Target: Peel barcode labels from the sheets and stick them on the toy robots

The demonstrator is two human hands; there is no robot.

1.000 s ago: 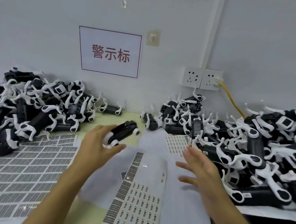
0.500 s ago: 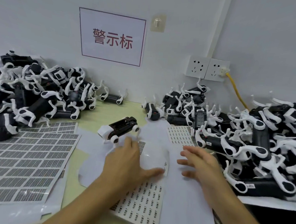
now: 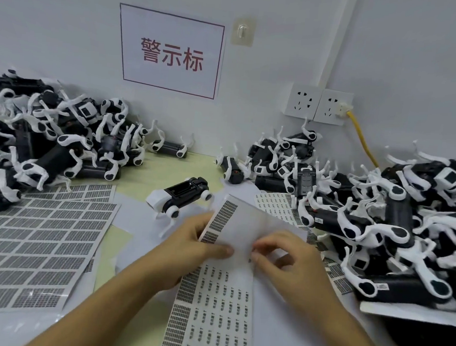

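A second ago the left hand (image 3: 189,240) held a toy robot (image 3: 182,196) in the air; now that robot lies on the table (image 3: 200,168) just beyond the hands, on its back, and the left hand has come down onto the label strip (image 3: 212,301). It grips the strip's left edge, thumb pressed on top and fingers curled underneath. The right hand (image 3: 293,264), which hovered open beside the right pile, now has its fingers curled down onto the strip, fingertips pinching at a spot on the sheet near the left thumb; whether a label is already lifted cannot be told. The strip's far end curls upward between the hands and the robot. Counted: two hands, one loose robot in the middle, one strip in hand, one large label sheet (image 3: 36,240) lying flat at the left, and another sheet (image 3: 276,206) partly under the right pile. Three heaps of robots stand by: a left pile (image 3: 48,144), a far pile (image 3: 284,155) against the wall and a right pile (image 3: 407,220); their members are too tangled to count. On the wall hang one sign (image 3: 173,52), one hook (image 3: 242,32) and two sockets (image 3: 318,103) with a yellow cable (image 3: 361,139).
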